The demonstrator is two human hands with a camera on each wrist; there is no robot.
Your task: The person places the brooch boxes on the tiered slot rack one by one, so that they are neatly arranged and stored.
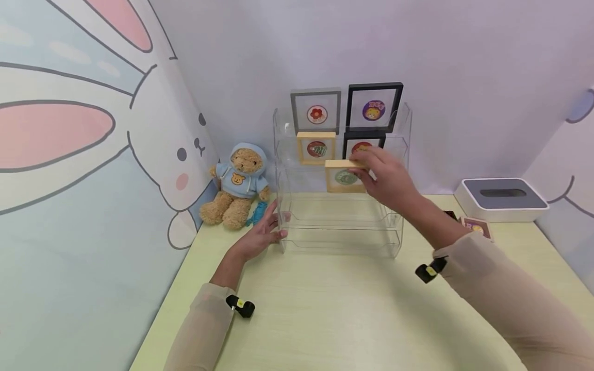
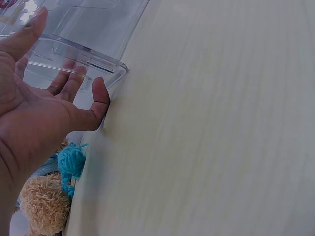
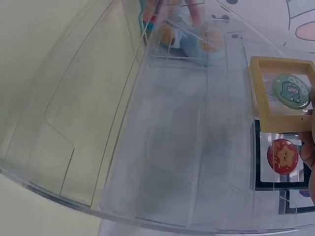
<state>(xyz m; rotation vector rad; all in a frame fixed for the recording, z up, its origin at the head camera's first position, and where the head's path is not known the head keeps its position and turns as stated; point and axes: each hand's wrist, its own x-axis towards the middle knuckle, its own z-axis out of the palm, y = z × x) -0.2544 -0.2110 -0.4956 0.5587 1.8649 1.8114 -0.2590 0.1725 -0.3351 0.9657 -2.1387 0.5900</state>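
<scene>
My right hand (image 1: 389, 179) pinches a small light-wood picture frame (image 1: 332, 178) by its top right part. A round green badge (image 3: 291, 91) shows inside the frame. It is held in front of a clear tiered acrylic display rack (image 1: 341, 228), below the second row of frames. On the rack's left side, low down, my left hand (image 1: 261, 236) touches the clear side panel with its fingers spread. In the left wrist view, one fingertip (image 2: 101, 91) is right at the tabletop beside the rack's corner.
Upper tiers hold a grey frame (image 1: 315, 93), a large black frame (image 1: 375, 86), a wooden frame (image 1: 301, 149) and a small black frame (image 1: 364, 135), each with a badge. A teddy bear (image 1: 238, 178) sits left. A grey-topped white box (image 1: 501, 208) and a small badge frame (image 1: 477, 226) lie right.
</scene>
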